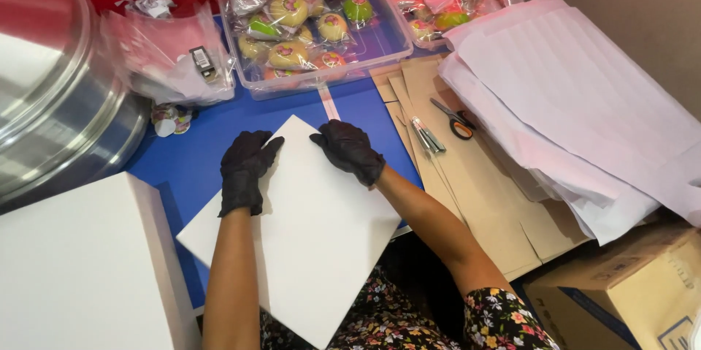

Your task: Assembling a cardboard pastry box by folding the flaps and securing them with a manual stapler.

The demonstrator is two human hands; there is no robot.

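Note:
A flat white card sheet (307,226) lies tilted on the blue table (197,153), its near corner hanging over the table's front edge. My left hand (244,169), in a black glove, presses flat on the sheet's left edge with fingers spread. My right hand (349,149), also gloved in black, rests on the sheet's far right edge, fingers curled over the border. Both hands touch the sheet and neither lifts it.
Two clear plastic tubs (380,43) of wrapped round cakes stand at the back. A big metal steamer (51,94) is at left, a white box (80,269) near left. Brown card flats (475,175), scissors (454,120), white paper sheets (584,101) and a carton (628,291) lie right.

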